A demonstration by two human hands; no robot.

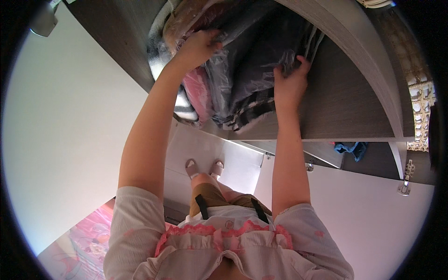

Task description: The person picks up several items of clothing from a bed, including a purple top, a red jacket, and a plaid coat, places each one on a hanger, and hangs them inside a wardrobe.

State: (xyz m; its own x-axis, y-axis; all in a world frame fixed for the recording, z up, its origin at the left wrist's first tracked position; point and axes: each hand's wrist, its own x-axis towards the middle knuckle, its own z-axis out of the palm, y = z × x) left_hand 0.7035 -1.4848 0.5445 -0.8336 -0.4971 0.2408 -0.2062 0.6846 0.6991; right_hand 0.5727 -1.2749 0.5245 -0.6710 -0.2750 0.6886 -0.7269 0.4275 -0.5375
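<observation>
Garments in clear plastic covers (pixel 218 71) hang inside a dark wood-grain wardrobe. My left hand (pixel 201 47) is among them at the upper middle, its fingers curled at the plastic; whether they grip it cannot be told. My right hand (pixel 292 78) touches the right edge of a dark garment in plastic (pixel 255 66), thumb and forefinger apart at its cover, the grip unclear. A pink garment (pixel 197 92) and a black-and-white fabric (pixel 185 103) hang below and left of my left hand. A black plaid fabric (pixel 255 106) shows at the lower hem. The garments' tops are out of view.
White doors stand at the left (pixel 70 122) and lower right (pixel 343 210), the latter with a metal hinge (pixel 405 182). A blue cloth (pixel 351 148) lies in a lower compartment. A pale wooden panel edge (pixel 371 52) curves at the right, beside woven wicker (pixel 420 115).
</observation>
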